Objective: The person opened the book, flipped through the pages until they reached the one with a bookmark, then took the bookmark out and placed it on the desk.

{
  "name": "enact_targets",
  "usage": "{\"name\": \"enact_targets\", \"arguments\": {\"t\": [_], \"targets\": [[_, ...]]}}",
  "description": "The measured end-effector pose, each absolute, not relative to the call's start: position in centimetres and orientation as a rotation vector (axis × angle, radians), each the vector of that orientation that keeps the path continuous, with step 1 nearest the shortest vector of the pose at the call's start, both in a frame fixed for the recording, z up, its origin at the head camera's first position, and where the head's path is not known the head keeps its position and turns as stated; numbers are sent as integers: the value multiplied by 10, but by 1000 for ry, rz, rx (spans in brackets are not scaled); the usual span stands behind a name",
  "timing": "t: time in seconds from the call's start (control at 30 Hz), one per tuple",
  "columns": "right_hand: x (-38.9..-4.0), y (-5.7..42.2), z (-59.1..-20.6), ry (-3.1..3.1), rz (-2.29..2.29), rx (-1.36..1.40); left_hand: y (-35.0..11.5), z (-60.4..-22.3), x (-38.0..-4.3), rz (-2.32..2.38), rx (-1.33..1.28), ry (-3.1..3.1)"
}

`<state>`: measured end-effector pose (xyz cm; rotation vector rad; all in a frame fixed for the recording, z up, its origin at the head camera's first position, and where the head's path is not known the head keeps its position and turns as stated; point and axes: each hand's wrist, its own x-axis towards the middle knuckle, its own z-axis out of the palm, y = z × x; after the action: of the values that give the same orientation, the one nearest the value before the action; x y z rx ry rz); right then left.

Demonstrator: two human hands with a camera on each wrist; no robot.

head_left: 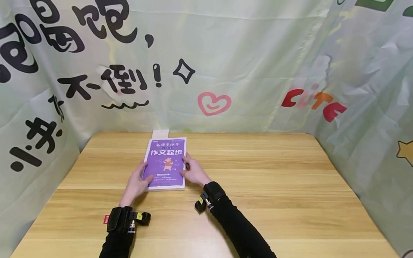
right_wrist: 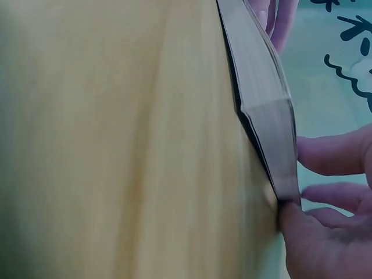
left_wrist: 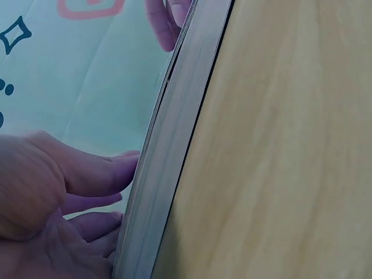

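A thick purple book with white lettering and a small cartoon figure lies cover up near the table's back edge. My left hand holds its left side, thumb at the cover's edge. On the opposite side my right hand grips the book's right edge, thumb toward the near corner. The left wrist view shows the page block close up, with the left thumb against the cover edge. In the right wrist view, fingers of the right hand wrap the book's side.
Behind the book a white flat piece sticks out at the back edge of the wooden table. Printed fabric with letters, a heart and a star hangs around the table's back and sides. Both wrists wear black camera straps.
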<state>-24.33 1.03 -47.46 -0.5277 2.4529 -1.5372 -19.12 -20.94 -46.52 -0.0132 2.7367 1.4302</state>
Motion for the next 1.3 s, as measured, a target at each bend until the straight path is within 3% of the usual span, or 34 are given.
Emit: {"name": "enact_targets", "arguments": {"t": [0.7, 1.3], "targets": [[-224, 48, -453, 2707, -860, -758, -179, -457, -178, 1163, 114, 2817], [-189, 109, -446, 2748, -781, -823, -121, -464, -148, 1136, 325, 2815]]}}
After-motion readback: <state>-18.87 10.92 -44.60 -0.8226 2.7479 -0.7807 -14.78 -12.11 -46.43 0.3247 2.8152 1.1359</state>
